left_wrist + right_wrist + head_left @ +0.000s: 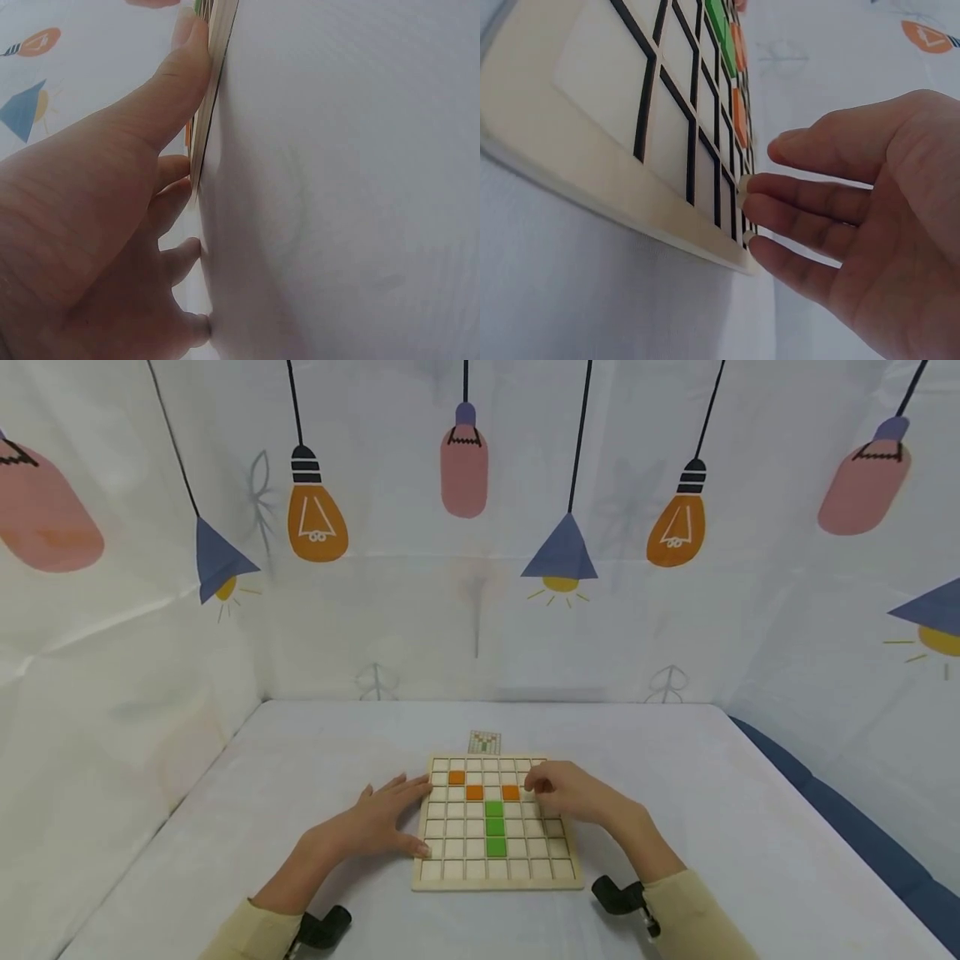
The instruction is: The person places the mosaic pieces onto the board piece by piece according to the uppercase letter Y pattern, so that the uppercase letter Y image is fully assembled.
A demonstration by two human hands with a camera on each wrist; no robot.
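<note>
A square wooden grid board [457,885] filled with pale tiles lies flat on the white table. Three orange tiles [474,792] sit in its upper rows, and three green tiles [495,827] run in a column below them. My left hand [375,822] is spread at the board's left side; its thumb [172,82] lies over the edge and the other fingertips are near the upper left corner. Over the upper right cells is my right hand [581,789]. Its fingertips [769,202] are right at the tiles, the thumb apart from them, with nothing visible between.
A small card [484,742] printed with a grid pattern lies just beyond the board's far edge. White cloth walls [480,610] with lamp drawings enclose the table [360,735] at the back and sides. Dark blue fabric [847,835] shows past the right edge.
</note>
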